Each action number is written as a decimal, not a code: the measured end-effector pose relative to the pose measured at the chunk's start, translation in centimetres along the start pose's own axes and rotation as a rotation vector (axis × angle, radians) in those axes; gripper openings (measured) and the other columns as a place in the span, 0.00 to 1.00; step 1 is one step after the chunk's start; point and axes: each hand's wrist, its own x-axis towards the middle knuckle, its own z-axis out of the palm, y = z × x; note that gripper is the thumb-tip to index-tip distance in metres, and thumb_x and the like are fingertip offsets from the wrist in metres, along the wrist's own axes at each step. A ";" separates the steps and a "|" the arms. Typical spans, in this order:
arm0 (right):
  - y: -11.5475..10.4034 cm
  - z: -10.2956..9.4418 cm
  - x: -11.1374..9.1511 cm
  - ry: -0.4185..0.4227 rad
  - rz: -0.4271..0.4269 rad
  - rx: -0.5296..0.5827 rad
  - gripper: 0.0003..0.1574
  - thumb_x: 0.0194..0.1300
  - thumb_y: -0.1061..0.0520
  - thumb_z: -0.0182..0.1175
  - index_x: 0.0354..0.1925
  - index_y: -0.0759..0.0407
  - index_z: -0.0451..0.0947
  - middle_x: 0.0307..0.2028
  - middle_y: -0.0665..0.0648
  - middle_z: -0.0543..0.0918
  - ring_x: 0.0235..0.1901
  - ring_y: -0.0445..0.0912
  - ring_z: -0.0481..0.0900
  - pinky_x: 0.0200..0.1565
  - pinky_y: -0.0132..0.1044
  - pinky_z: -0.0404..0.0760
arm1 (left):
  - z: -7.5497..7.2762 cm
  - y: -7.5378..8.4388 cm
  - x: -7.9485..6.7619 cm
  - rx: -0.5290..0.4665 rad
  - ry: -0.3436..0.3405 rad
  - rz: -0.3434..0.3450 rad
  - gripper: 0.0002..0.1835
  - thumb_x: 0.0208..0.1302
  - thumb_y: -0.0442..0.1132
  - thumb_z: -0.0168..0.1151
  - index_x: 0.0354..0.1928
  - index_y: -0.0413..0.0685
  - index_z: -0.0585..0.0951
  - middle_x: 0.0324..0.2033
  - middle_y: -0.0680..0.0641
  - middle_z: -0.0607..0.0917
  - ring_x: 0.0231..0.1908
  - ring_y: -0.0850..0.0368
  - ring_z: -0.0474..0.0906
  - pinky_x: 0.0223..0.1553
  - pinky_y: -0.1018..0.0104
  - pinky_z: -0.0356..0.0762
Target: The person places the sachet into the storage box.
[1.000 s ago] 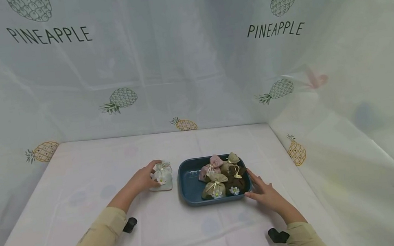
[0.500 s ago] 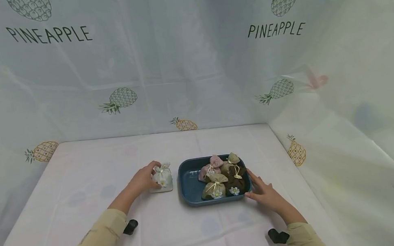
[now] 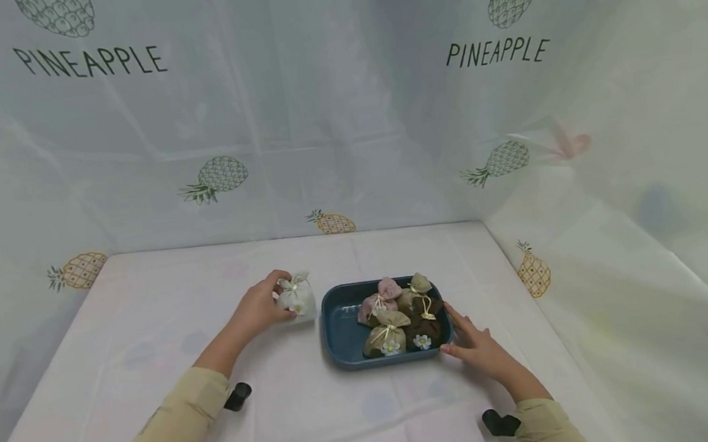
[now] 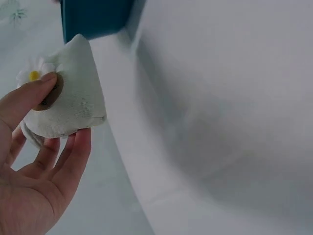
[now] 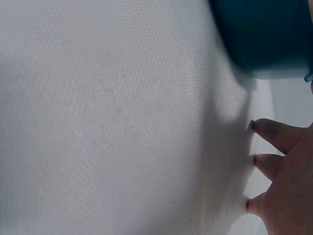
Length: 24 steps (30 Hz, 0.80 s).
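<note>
My left hand (image 3: 258, 308) pinches a small white drawstring pouch (image 3: 301, 303) with a daisy on its front, held above the table just left of a dark blue tray (image 3: 344, 333). In the left wrist view the thumb presses beside the flower on the pouch (image 4: 80, 98), with fingers behind and below it. At the tray's right end, my right hand (image 3: 486, 358) touches the side and near corner with spread index finger and thumb. Its other fingertips (image 5: 255, 160) rest on the table in the right wrist view, where the tray wall (image 5: 274, 34) shows too.
Inside the tray's right part lie a pink pouch (image 3: 374, 310), a beige pouch (image 3: 385, 339) with a daisy, a dark brown pouch (image 3: 422, 330) and another beige one behind. A pale cloth covers the table (image 3: 327, 431). Pineapple-printed curtains (image 3: 340, 105) enclose it.
My left hand has lifted the white pouch off the table and moved it slightly right and away from me. My right hand and the tray stay in place.
</note>
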 end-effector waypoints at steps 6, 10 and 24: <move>-0.1 0.0 -0.1 0.005 -0.006 0.003 0.55 0.64 0.36 0.61 0.78 0.39 0.42 0.75 0.60 0.50 0.72 0.67 0.40 0.62 0.72 0.27 | -0.1 1.8 0.4 0.015 0.027 0.018 0.40 0.45 0.35 0.80 0.61 0.46 0.71 0.44 0.43 0.79 0.38 0.50 0.76 0.35 0.57 0.75; 0.0 -0.1 -0.1 0.005 -0.011 0.002 0.55 0.65 0.36 0.60 0.78 0.39 0.41 0.75 0.60 0.50 0.72 0.67 0.40 0.62 0.72 0.27 | -0.2 2.6 0.5 -0.024 0.054 0.004 0.40 0.46 0.34 0.79 0.62 0.47 0.71 0.45 0.44 0.79 0.41 0.48 0.77 0.38 0.56 0.76; 0.2 0.0 0.0 -0.004 -0.003 0.004 0.55 0.64 0.36 0.61 0.78 0.38 0.41 0.74 0.59 0.52 0.72 0.66 0.39 0.63 0.70 0.26 | 2.2 5.2 1.5 -0.104 -0.044 0.098 0.39 0.47 0.34 0.79 0.63 0.50 0.70 0.46 0.47 0.79 0.45 0.50 0.77 0.42 0.58 0.79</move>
